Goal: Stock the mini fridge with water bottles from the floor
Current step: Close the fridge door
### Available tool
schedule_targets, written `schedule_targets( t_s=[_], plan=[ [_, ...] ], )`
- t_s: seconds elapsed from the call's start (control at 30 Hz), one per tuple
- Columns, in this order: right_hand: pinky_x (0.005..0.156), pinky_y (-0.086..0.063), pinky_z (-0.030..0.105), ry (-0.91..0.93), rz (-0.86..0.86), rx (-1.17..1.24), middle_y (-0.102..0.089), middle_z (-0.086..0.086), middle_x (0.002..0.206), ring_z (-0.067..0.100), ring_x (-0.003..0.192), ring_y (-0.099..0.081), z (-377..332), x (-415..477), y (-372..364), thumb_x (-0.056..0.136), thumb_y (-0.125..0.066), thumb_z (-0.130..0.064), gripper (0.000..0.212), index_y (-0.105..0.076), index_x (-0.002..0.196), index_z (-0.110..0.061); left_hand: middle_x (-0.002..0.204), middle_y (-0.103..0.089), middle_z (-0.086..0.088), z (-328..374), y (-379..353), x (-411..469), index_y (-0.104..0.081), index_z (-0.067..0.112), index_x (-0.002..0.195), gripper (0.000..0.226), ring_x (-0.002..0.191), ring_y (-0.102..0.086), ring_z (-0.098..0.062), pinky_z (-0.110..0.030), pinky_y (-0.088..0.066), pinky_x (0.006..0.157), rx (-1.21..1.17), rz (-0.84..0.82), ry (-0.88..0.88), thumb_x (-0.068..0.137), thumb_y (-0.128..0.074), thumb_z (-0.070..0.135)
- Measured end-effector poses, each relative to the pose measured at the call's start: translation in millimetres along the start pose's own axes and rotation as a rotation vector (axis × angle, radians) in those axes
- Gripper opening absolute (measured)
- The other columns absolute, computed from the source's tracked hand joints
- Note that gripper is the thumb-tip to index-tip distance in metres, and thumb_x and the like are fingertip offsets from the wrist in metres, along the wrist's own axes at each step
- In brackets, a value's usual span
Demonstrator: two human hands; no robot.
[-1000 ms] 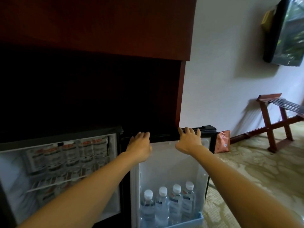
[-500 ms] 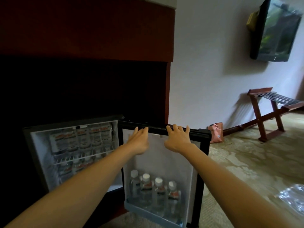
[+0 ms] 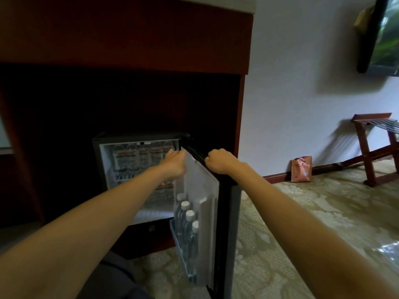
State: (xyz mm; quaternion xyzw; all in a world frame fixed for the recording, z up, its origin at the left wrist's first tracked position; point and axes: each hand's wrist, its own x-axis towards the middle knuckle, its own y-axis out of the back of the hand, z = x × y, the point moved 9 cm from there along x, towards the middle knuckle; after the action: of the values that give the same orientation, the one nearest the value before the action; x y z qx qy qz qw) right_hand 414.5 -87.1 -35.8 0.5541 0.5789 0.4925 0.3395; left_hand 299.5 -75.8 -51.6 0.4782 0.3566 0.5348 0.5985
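Fridge (image 3: 103, 145) sits in the dark cabinet recess (image 3: 64, 104), door (image 3: 226, 201) hinged at the right and swung roughly half shut, seen nearly edge-on.

Right hand (image 3: 222, 161) is curled over the door's top edge, fingers wrapped on it, clamped on the door. Left hand (image 3: 174, 164) lies flat against the inner liner near the top, at 9 o'clock of the right hand; fingers look extended, not gripping anything.

Bottles: four capped ones (image 3: 186, 225) stand upright in a row in the door's bottom rack, touching each other. More bottles (image 3: 138, 156) fill the upper shelf inside; a lower row is blurred. At 3–4 o'clock from the door, far right edge of view, something shiny like plastic wrap (image 3: 388, 251) lies on the carpet (image 3: 302, 212); can't tell if bottles remain in it.

Judgement: stocking looks done or close, current step is closing the door.

Handling: door is stiff and should swing easily, but the loaded rack adds weight low down. Full bottles are heavy-ish, thin-walled, smooth plastic; tall and narrow, so they may rock if the door slams. Best hold is the top edge near the free side, pushing slow. Left hand needs to clear the gap before the door seals, pinch risk there.
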Motion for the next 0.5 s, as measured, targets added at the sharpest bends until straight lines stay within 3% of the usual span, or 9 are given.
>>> schedule_targets(
  t_s=[0.1, 0.17, 0.2, 0.27, 0.33, 0.43, 0.5],
  plan=[
    [0.09, -0.048, 0.044, 0.024, -0.025, 0.108, -0.062, 0.024, 0.113, 0.038, 0.097, -0.059, -20.0, -3.8, -2.6, 0.09, -0.034, -0.011, 0.038, -0.06, 0.112, 0.007, 0.15, -0.028, -0.016, -16.6, 17.6, -26.8, -0.027, 0.003, 0.142, 0.046, 0.142, -0.019, -0.033, -0.041, -0.023, 0.113, -0.014, 0.022, 0.052, 0.097, -0.034, 0.001],
    [0.095, -0.044, 0.047, 0.054, -0.035, 0.153, -0.061, 0.028, 0.115, 0.042, 0.104, -0.056, -33.5, -5.4, -4.0, 0.09, -0.032, -0.004, 0.038, -0.058, 0.114, 0.011, 0.147, -0.032, -0.018, -34.8, 21.7, -33.8, -0.031, 0.001, 0.14, 0.044, 0.125, -0.04, -0.034, -0.043, -0.039, 0.094, -0.059, 0.014, 0.081, 0.096, -0.033, 0.001],
    [0.097, -0.044, 0.047, 0.083, -0.029, 0.179, -0.061, 0.027, 0.117, 0.042, 0.107, -0.056, -41.8, -4.0, -4.6, 0.09, -0.032, -0.002, 0.038, -0.059, 0.113, 0.01, 0.138, -0.04, -0.018, -44.9, 23.7, -36.9, -0.036, 0.002, 0.137, 0.041, 0.108, -0.047, -0.031, -0.039, -0.04, 0.082, -0.095, 0.017, 0.092, 0.095, -0.034, 0.001],
    [0.102, -0.043, 0.041, 0.108, -0.031, 0.27, -0.063, 0.02, 0.12, 0.033, 0.114, -0.056, -50.8, -0.5, -7.7, 0.09, -0.031, 0.001, 0.039, -0.063, 0.112, 0.003, 0.108, -0.049, -0.01, -57.9, 29.3, -42.2, -0.046, 0.007, 0.122, 0.029, 0.089, -0.044, -0.023, -0.033, -0.037, 0.072, -0.154, 0.067, 0.128, 0.095, -0.035, 0.005],
    [0.103, -0.043, 0.034, 0.125, -0.042, 0.372, -0.063, 0.018, 0.121, 0.027, 0.117, -0.056, -60.6, 4.6, -14.3, 0.086, -0.03, 0.007, 0.044, -0.064, 0.113, -0.001, 0.1, -0.046, -0.008, -67.0, 37.0, -46.8, -0.046, 0.01, 0.112, 0.019, 0.091, -0.047, -0.025, -0.034, -0.039, 0.074, -0.209, 0.146, 0.148, 0.096, -0.037, 0.01],
    [0.104, -0.039, 0.03, 0.215, -0.091, 0.424, -0.059, 0.019, 0.126, 0.025, 0.123, -0.053, -82.7, 8.2, -29.9, 0.079, -0.029, 0.018, 0.053, -0.06, 0.118, 0.001, 0.134, -0.045, -0.014, -74.2, 48.4, -49.5, -0.039, 0.006, 0.133, 0.038, 0.122, -0.045, -0.029, -0.035, -0.04, 0.095, -0.208, 0.252, 0.131, 0.097, -0.04, 0.017],
    [0.104, -0.036, 0.027, 0.283, -0.084, 0.398, -0.059, 0.016, 0.128, 0.023, 0.125, -0.05, -98.9, 16.6, -39.3, 0.077, -0.034, 0.017, 0.054, -0.059, 0.12, -0.001, 0.14, -0.042, -0.012, -80.4, 57.6, -49.0, -0.037, 0.006, 0.135, 0.04, 0.128, -0.041, -0.027, -0.034, -0.036, 0.101, -0.155, 0.301, 0.097, 0.097, -0.04, 0.02]
  ],
)
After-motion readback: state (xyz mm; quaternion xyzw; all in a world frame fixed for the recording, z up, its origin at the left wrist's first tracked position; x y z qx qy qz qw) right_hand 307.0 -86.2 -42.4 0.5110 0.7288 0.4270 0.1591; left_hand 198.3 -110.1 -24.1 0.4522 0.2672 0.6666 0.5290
